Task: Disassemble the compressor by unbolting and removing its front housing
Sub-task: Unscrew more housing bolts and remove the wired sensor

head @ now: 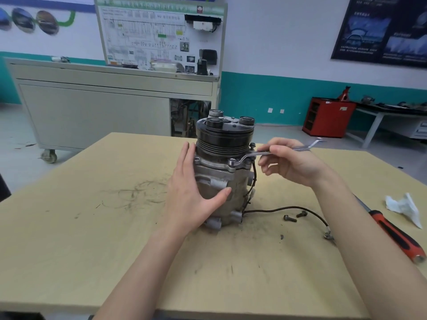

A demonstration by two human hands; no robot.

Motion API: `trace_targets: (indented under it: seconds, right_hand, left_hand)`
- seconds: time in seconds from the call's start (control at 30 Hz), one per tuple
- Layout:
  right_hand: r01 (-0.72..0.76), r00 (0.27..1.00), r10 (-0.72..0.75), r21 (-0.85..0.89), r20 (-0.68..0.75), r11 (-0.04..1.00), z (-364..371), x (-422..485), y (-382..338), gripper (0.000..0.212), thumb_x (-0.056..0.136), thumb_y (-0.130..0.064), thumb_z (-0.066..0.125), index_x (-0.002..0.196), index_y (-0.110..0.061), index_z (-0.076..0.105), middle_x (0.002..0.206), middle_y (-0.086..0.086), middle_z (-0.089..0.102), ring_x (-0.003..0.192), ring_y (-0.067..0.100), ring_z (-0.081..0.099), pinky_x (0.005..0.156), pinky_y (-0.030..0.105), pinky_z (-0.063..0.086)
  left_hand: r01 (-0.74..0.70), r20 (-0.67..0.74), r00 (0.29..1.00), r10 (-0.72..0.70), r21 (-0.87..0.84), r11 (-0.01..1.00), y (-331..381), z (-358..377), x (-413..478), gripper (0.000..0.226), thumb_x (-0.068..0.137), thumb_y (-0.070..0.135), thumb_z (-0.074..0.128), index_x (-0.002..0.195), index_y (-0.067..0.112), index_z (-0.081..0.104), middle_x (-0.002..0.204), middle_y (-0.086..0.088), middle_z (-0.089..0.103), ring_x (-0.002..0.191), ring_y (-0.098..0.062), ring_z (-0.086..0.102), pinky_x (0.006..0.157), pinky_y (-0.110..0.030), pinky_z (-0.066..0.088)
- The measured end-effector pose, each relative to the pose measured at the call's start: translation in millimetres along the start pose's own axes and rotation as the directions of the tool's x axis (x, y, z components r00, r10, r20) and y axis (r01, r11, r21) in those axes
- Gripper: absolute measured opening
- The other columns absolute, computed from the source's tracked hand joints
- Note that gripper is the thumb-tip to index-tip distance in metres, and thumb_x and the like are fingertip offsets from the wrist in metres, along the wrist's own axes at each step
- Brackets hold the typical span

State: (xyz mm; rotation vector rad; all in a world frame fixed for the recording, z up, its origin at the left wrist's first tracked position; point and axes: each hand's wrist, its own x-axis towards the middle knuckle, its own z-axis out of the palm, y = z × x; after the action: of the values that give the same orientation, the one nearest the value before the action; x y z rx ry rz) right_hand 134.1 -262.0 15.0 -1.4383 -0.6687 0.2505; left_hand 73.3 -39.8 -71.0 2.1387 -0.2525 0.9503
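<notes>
A grey metal compressor [227, 181] stands upright on the wooden table [115, 227], its black grooved pulley [224, 137] on top. My left hand [193, 192] rests flat against the compressor's left side, fingers straight and thumb across the front of the body. My right hand [288, 161] pinches the shaft of a silver ring wrench [261, 154]. The wrench's ring end sits on a bolt [232, 160] at the front housing flange. Two loose bolts [295, 216] lie on the table to the right of the compressor.
A black wire [288, 208] runs from the compressor across the table to a small connector [328, 234]. A red-and-black handled screwdriver [392, 234] and a crumpled white tissue [404, 207] lie at the right. A grey cabinet [104, 107] stands behind the table.
</notes>
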Motion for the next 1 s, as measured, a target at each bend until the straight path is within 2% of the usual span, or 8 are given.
trace_targets:
  seconds: [0.17, 0.3, 0.43, 0.5, 0.6, 0.77, 0.9, 1.0]
  right_hand:
    - [-0.093, 0.992, 0.081, 0.138, 0.092, 0.986, -7, 28, 13, 0.039, 0.047, -0.036, 0.093, 0.074, -0.013, 0.077, 0.069, 0.009, 0.072, 0.049, 0.014, 0.062, 0.047, 0.019, 0.051]
    - [0.057, 0.997, -0.048, 0.144, -0.066, 0.988, 3, 14, 4, 0.016, 0.079, -0.022, 0.068, 0.071, -0.010, 0.077, 0.067, 0.009, 0.071, 0.055, 0.016, 0.066, 0.052, 0.021, 0.053]
    - [0.265, 0.901, -0.324, -0.226, -0.290, 0.937, 34, -15, -17, 0.031, 0.091, -0.010, 0.052, 0.071, -0.010, 0.074, 0.062, 0.010, 0.070, 0.053, 0.020, 0.066, 0.052, 0.023, 0.053]
    - [0.261, 0.848, -0.450, -0.517, -0.281, 0.815, 54, -32, -22, 0.024, 0.087, -0.017, 0.055, 0.073, -0.012, 0.073, 0.063, 0.006, 0.070, 0.054, 0.017, 0.065, 0.053, 0.024, 0.053]
    - [0.241, 0.772, -0.627, -0.866, -0.102, 0.438, 76, -48, -22, 0.023, 0.085, -0.017, 0.059, 0.069, -0.007, 0.072, 0.058, 0.000, 0.066, 0.054, 0.014, 0.060, 0.051, 0.029, 0.048]
    - [0.283, 0.736, -0.670, -0.944, 0.100, 0.170, 88, -52, -22, 0.017, 0.083, -0.007, 0.064, 0.066, -0.005, 0.068, 0.059, 0.002, 0.063, 0.053, 0.013, 0.056, 0.051, 0.030, 0.043]
    - [0.292, 0.761, -0.646, -0.921, 0.059, 0.259, 83, -53, -14, 0.016, 0.084, -0.014, 0.062, 0.071, -0.007, 0.070, 0.064, -0.001, 0.067, 0.057, 0.010, 0.061, 0.053, 0.028, 0.047]
    - [0.328, 0.863, -0.501, -0.681, -0.066, 0.654, 56, -46, -12, 0.013, 0.083, -0.018, 0.063, 0.078, -0.018, 0.074, 0.071, -0.001, 0.072, 0.065, 0.012, 0.068, 0.060, 0.025, 0.055]
  left_hand:
    - [0.013, 0.011, 1.000, -0.013, -0.017, 1.000, -1, -1, 0, 0.108, 0.068, 0.069, 0.056, 0.154, 0.020, 0.011, 0.162, 0.002, 0.014, 0.147, -0.010, 0.016, 0.117, -0.043, 0.027]
    - [0.019, 0.019, 1.000, -0.018, -0.010, 1.000, 0, -1, -1, 0.109, 0.067, 0.070, 0.054, 0.154, 0.021, 0.010, 0.162, 0.003, 0.012, 0.146, -0.007, 0.015, 0.118, -0.041, 0.025]
    - [0.022, 0.023, 0.999, -0.022, -0.001, 1.000, 0, -1, 0, 0.110, 0.067, 0.071, 0.053, 0.154, 0.020, 0.009, 0.162, 0.003, 0.012, 0.146, -0.008, 0.015, 0.118, -0.043, 0.025]
    - [0.013, 0.016, 1.000, -0.013, 0.001, 1.000, 0, -1, 0, 0.109, 0.068, 0.071, 0.054, 0.154, 0.020, 0.010, 0.162, 0.002, 0.013, 0.146, -0.008, 0.015, 0.118, -0.043, 0.026]
    - [0.004, 0.002, 1.000, -0.004, 0.007, 1.000, -1, 0, 0, 0.108, 0.068, 0.070, 0.054, 0.153, 0.021, 0.010, 0.162, 0.001, 0.014, 0.143, -0.003, 0.014, 0.117, -0.041, 0.025]
    - [0.002, 0.000, 1.000, -0.002, 0.016, 1.000, 0, 0, 0, 0.109, 0.068, 0.071, 0.054, 0.154, 0.018, 0.012, 0.162, 0.001, 0.014, 0.143, -0.002, 0.013, 0.116, -0.039, 0.025]
    - [0.005, 0.007, 1.000, -0.005, 0.008, 1.000, 1, -1, 0, 0.109, 0.068, 0.070, 0.054, 0.154, 0.017, 0.012, 0.162, 0.000, 0.014, 0.145, -0.007, 0.016, 0.116, -0.041, 0.026]
    - [0.009, 0.009, 1.000, -0.009, 0.007, 1.000, 1, -1, 0, 0.110, 0.068, 0.070, 0.054, 0.154, 0.018, 0.012, 0.162, 0.001, 0.014, 0.144, -0.007, 0.016, 0.117, -0.039, 0.024]
